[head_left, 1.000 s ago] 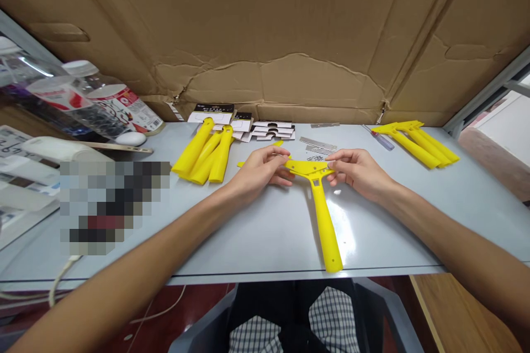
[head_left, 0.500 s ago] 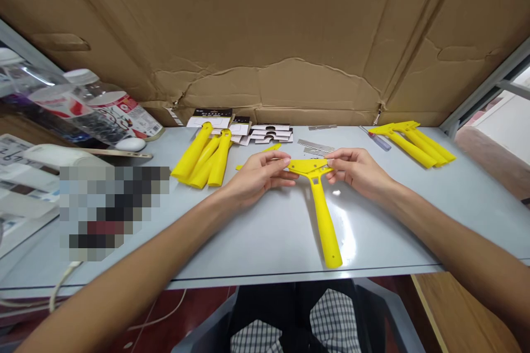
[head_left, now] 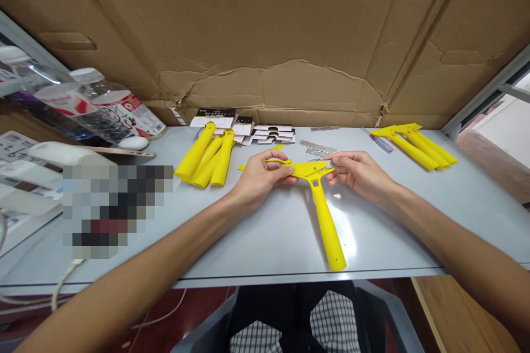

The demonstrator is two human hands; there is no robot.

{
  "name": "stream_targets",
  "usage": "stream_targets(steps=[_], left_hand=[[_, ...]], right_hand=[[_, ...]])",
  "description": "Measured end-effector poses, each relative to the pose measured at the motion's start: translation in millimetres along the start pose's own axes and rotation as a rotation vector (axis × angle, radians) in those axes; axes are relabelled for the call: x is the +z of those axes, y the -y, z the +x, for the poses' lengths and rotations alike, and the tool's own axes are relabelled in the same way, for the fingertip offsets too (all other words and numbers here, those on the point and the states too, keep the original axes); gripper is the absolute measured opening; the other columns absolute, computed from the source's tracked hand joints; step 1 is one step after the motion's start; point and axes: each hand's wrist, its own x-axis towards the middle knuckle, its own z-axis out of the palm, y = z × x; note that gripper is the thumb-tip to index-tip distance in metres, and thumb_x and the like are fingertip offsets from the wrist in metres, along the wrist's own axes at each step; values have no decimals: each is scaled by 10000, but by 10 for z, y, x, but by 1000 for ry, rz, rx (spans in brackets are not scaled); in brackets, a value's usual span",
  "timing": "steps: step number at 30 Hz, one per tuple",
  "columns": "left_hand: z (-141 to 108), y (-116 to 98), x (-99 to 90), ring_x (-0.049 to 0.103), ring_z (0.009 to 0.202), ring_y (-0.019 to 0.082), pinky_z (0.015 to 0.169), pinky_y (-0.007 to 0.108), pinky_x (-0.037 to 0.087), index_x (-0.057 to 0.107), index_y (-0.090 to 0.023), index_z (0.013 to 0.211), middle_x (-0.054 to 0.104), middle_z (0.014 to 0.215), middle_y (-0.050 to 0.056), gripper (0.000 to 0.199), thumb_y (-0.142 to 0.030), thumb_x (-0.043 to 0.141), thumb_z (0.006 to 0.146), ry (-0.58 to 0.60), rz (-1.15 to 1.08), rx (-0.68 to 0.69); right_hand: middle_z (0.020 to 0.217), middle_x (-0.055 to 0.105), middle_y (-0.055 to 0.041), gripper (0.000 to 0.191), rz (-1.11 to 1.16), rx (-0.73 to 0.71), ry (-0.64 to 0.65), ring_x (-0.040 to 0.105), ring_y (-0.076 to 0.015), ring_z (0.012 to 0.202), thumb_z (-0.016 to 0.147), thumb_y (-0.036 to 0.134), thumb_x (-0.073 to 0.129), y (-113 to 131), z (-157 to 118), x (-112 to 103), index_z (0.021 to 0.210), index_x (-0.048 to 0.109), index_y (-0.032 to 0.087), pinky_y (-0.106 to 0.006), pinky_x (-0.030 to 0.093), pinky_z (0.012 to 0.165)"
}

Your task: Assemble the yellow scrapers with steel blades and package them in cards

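In the head view, your left hand (head_left: 263, 174) and right hand (head_left: 358, 174) both grip the head of a yellow scraper (head_left: 327, 226), its handle resting on the counter (head_left: 265, 242) and pointing toward you. Yellow handles (head_left: 202, 157) lie to the left; steel blades (head_left: 317, 146) lie just behind.

Glare on the tabletop (head_left: 342, 229), edges seemingly stretched.

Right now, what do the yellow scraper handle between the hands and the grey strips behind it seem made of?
The yellow scraper handle looks like moulded plastic: glossy, one even colour, smooth rounded edges. The grey strips look like bare metal, perhaps steel, judging by their thin, flat shape and dull sheen.
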Motion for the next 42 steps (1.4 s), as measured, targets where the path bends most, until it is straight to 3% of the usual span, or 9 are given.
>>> stream_targets(steps=[10, 15, 24, 32, 38, 42], left_hand=[[54, 75, -41, 799, 745, 188, 810, 330, 656, 629, -177, 1078, 812, 895, 72, 485, -205, 970, 734, 64, -58, -63], [53, 89, -32, 788, 801, 193, 854, 364, 659, 732, -166, 988, 811, 957, 93, 352, -209, 969, 732, 74, -49, -78], [73, 109, -25, 781, 840, 185, 888, 367, 662, 852, -164, 939, 828, 1140, 129, 183, -273, 917, 807, 51, -21, -18], [59, 95, -22, 785, 762, 194, 878, 380, 654, 726, -169, 1096, 811, 896, 77, 399, -206, 945, 764, 30, -12, -28], [34, 62, -12, 776, 741, 184, 838, 349, 638, 672, -171, 1104, 799, 815, 51, 447, -194, 946, 752, 32, -3, -37], [20, 36, 9, 763, 704, 176, 812, 343, 627, 649, -163, 1106, 802, 794, 50, 472, -166, 940, 735, 18, 3, -43]], right_hand=[[714, 723, -22, 325, -21, -2, -48, 769, -201, 651, 802, 101, 807, 70, -15, 0, 1113, 733, 159, -340, 678, 685], [873, 801, -100, 231, -16, 14, -32, 777, -191, 671, 790, 122, 845, 67, -4, -19, 982, 722, 163, -343, 685, 714], [865, 816, -108, 188, 35, -13, -15, 799, -191, 688, 763, 126, 898, 43, 17, -35, 913, 786, 139, -306, 690, 727], [928, 837, -140, 187, 34, 5, 27, 807, -193, 712, 800, 170, 910, 46, 19, -68, 942, 794, 134, -309, 701, 755], [920, 840, -148, 159, 37, 20, 15, 812, -197, 708, 823, 152, 885, 46, 19, -52, 950, 794, 122, -283, 701, 728], [902, 837, -150, 178, 28, 29, 16, 813, -212, 702, 844, 231, 896, 48, 26, -48, 949, 797, 127, -302, 708, 723]])
